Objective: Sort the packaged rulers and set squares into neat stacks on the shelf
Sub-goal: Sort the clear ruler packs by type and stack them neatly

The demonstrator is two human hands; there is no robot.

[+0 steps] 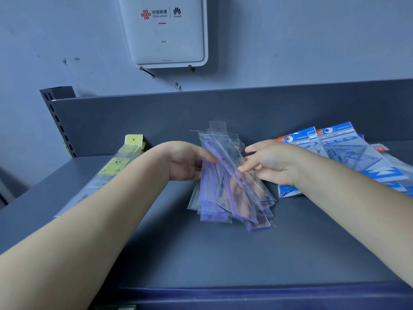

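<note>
A: What is the left hand [185,161] doing?

B: It grips the left edge of the loose pile of clear-sleeved rulers [232,182]: thumb stretched across the top sleeve, the other fingers curled under the pile.

A: And the right hand [268,163]?

B: It pinches one sleeve from the right side, thumb above, forefinger reaching onto the sleeve's face; the remaining fingers are loosely bent behind the pile.

A: Where do the rulers lie?

B: On the dark grey shelf [223,253], mid-depth, fanned out unevenly with their hanging tabs pointing toward the shelf's back panel [156,117].

A: What else is there?

B: Left of the arms, a stack of long rulers with yellow labels [118,164] runs toward the back corner. To the right, blue-and-white set square packs [342,153] overlap, just beside the right wrist. A white router [165,32] is mounted on the wall above.
</note>
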